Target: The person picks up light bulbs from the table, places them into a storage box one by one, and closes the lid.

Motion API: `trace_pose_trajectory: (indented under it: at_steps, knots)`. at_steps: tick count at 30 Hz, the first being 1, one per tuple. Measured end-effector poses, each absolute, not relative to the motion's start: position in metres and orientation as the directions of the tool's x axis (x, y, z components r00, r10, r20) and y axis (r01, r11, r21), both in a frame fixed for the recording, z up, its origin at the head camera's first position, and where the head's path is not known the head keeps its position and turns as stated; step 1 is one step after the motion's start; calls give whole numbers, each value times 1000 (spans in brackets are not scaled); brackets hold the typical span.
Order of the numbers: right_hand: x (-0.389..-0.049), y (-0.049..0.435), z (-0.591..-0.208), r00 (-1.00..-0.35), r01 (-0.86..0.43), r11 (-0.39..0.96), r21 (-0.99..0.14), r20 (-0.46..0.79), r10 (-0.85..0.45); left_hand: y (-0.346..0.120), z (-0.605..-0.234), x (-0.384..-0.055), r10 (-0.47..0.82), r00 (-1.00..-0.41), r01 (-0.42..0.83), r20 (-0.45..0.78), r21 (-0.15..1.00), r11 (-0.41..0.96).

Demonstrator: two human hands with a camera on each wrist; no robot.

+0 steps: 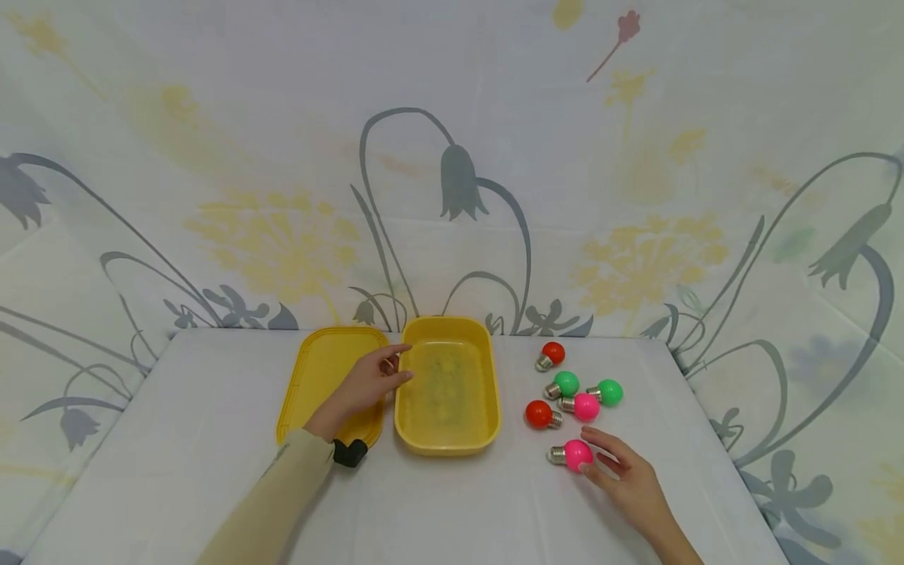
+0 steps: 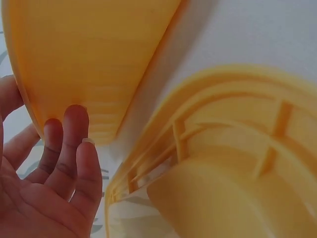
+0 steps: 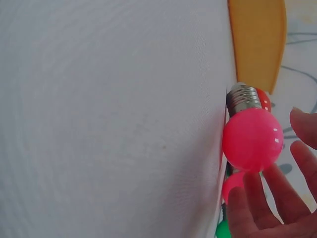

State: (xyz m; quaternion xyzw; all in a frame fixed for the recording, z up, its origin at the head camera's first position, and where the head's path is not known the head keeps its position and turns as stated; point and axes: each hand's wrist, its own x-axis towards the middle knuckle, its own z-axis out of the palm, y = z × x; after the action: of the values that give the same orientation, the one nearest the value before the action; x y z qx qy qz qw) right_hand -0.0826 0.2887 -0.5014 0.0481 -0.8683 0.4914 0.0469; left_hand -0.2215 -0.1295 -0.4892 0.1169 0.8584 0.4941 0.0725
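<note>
A yellow plastic tub (image 1: 447,450) stands in the middle of the table. My left hand (image 1: 369,380) is at its left rim, thumb and index finger spread apart over the edge. In the left wrist view, loosely bent fingers (image 2: 69,148) lie against or close to the tub's outer wall (image 2: 94,54); contact is hard to tell. My right hand (image 1: 627,480) reaches around the nearest pink light bulb (image 1: 578,455), which lies on its side. The right wrist view shows the thumb apart from this pink bulb (image 3: 253,140), with fingertips beside or touching it.
A yellow lid (image 1: 321,377) lies left of the tub, beneath the left forearm. Behind the right hand lie several more bulbs: a red one (image 1: 554,352), a green one (image 1: 566,383), another green (image 1: 610,392), a pink one (image 1: 587,406) and a red one (image 1: 538,414). Patterned fabric (image 1: 452,259) rises behind the table.
</note>
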Motion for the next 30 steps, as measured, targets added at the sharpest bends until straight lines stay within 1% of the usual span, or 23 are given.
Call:
trace_pose_trajectory:
  at_steps: [4,7,13,19,26,30]
  knots:
    - [-84,287,-501,-999,-54,543,-838,46,-28,-127,-490,-222,265,-964,126,-14,855,503]
    - [-85,286,-502,-1000,-25,552,-834,13,-26,-125,-490,-223,262,-965,125,-15,852,508]
    - [-87,286,-505,-999,-31,559,-828,17,-31,-124,-492,-224,263,-964,116,-31,844,524]
    - [-86,287,-507,-999,-38,561,-827,28,-26,-124,-490,-218,276,-958,95,-76,825,557]
    - [-88,286,-505,-1000,3,555,-832,-9,-8,-121,-490,-215,300,-950,99,-88,826,555]
    - [-89,285,-505,-999,39,544,-838,-41,8,-121,-489,-214,292,-951,74,-105,837,542]
